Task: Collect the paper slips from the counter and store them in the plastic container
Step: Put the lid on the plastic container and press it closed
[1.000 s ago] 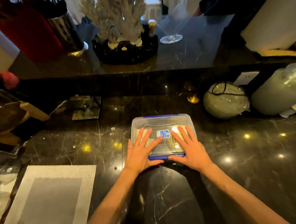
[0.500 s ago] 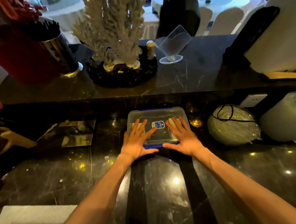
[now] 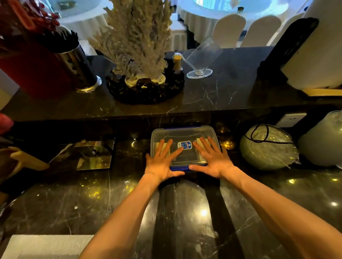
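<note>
Plastic container [image 3: 184,134] sits lid-on at the far edge of the lower counter [image 3: 72,206], against the step; paper slips [image 3: 200,142] visible inside through the clear lid. My left hand [image 3: 161,162] and right hand [image 3: 213,160] lie flat on the lid, fingers spread, gripping nothing. Risks: uneven pressing leaves a blue clip [image 3: 179,168] unseated, can't tell if the latches are locked; the polished marble is slick, so pushing could skid it toward the gold ornament [image 3: 226,144] just to the right.
</note>
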`<state>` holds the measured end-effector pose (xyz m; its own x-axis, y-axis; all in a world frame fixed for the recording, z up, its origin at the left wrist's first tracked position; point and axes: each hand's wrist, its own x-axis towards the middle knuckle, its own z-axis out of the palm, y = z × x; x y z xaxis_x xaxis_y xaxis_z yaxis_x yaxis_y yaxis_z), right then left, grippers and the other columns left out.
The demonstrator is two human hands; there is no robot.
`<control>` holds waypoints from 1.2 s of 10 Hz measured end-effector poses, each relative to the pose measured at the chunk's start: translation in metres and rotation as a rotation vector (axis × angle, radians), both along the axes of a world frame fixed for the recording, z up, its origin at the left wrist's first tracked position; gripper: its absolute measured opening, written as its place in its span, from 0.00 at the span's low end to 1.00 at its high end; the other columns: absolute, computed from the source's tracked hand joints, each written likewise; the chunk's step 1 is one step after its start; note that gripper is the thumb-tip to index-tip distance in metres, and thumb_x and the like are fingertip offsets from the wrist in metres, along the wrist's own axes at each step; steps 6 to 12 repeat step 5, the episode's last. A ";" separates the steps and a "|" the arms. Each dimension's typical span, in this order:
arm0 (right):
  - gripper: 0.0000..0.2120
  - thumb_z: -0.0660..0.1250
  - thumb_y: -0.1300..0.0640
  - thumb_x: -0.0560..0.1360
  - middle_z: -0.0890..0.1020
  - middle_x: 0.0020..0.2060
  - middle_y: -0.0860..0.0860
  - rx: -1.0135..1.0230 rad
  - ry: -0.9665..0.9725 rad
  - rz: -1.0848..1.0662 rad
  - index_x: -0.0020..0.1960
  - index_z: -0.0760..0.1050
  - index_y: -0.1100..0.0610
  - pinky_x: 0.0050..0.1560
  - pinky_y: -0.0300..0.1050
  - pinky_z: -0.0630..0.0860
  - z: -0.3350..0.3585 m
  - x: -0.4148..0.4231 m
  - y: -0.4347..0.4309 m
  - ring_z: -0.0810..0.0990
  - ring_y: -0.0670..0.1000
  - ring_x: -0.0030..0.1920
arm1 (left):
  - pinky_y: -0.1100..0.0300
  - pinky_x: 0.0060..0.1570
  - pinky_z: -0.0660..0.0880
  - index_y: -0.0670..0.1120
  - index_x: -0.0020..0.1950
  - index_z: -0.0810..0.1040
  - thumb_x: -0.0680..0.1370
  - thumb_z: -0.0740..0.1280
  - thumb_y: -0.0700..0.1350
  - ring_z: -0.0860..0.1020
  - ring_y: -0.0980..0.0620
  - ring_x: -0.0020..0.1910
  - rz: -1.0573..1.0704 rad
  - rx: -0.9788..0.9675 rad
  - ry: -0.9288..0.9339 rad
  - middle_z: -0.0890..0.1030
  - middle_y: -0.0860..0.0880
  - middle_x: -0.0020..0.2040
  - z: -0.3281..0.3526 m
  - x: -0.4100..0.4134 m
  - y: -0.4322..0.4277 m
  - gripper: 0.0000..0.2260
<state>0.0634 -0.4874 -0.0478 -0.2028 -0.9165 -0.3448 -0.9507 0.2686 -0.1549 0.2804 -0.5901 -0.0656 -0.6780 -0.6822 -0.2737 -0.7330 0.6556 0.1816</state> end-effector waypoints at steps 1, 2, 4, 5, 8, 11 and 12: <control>0.51 0.46 0.16 0.61 0.36 0.79 0.44 0.044 0.036 0.001 0.77 0.35 0.36 0.76 0.68 0.41 0.012 0.003 -0.001 0.33 0.52 0.79 | 0.22 0.66 0.44 0.71 0.73 0.36 0.67 0.61 0.75 0.31 0.45 0.78 0.040 0.018 -0.119 0.33 0.55 0.79 0.018 -0.009 0.007 0.44; 0.49 0.51 0.19 0.65 0.41 0.80 0.47 0.044 0.097 -0.014 0.78 0.41 0.38 0.75 0.68 0.39 0.030 0.012 0.001 0.38 0.55 0.80 | 0.21 0.65 0.40 0.66 0.76 0.38 0.71 0.64 0.70 0.33 0.42 0.78 0.082 -0.034 -0.173 0.35 0.51 0.80 0.039 -0.016 0.024 0.44; 0.30 0.59 0.38 0.78 0.68 0.74 0.55 -0.323 0.121 -0.042 0.75 0.62 0.52 0.75 0.56 0.63 0.045 0.052 0.043 0.63 0.56 0.76 | 0.25 0.68 0.39 0.62 0.78 0.39 0.76 0.64 0.62 0.34 0.42 0.79 0.045 -0.076 -0.088 0.36 0.49 0.81 0.061 0.001 0.064 0.40; 0.22 0.59 0.41 0.79 0.79 0.63 0.52 -0.338 0.066 -0.079 0.67 0.71 0.52 0.64 0.50 0.74 0.051 0.058 0.074 0.77 0.53 0.64 | 0.31 0.74 0.42 0.59 0.80 0.47 0.79 0.60 0.59 0.43 0.43 0.80 0.036 -0.140 -0.034 0.47 0.47 0.82 0.071 0.027 0.079 0.33; 0.22 0.59 0.41 0.79 0.79 0.63 0.52 -0.338 0.066 -0.079 0.67 0.71 0.52 0.64 0.50 0.74 0.051 0.058 0.074 0.77 0.53 0.64 | 0.31 0.74 0.42 0.59 0.80 0.47 0.79 0.60 0.59 0.43 0.43 0.80 0.036 -0.140 -0.034 0.47 0.47 0.82 0.071 0.027 0.079 0.33; 0.22 0.59 0.41 0.79 0.79 0.63 0.52 -0.338 0.066 -0.079 0.67 0.71 0.52 0.64 0.50 0.74 0.051 0.058 0.074 0.77 0.53 0.64 | 0.31 0.74 0.42 0.59 0.80 0.47 0.79 0.60 0.59 0.43 0.43 0.80 0.036 -0.140 -0.034 0.47 0.47 0.82 0.071 0.027 0.079 0.33; 0.22 0.59 0.41 0.79 0.79 0.63 0.52 -0.338 0.066 -0.079 0.67 0.71 0.52 0.64 0.50 0.74 0.051 0.058 0.074 0.77 0.53 0.64 | 0.31 0.74 0.42 0.59 0.80 0.47 0.79 0.60 0.59 0.43 0.43 0.80 0.036 -0.140 -0.034 0.47 0.47 0.82 0.071 0.027 0.079 0.33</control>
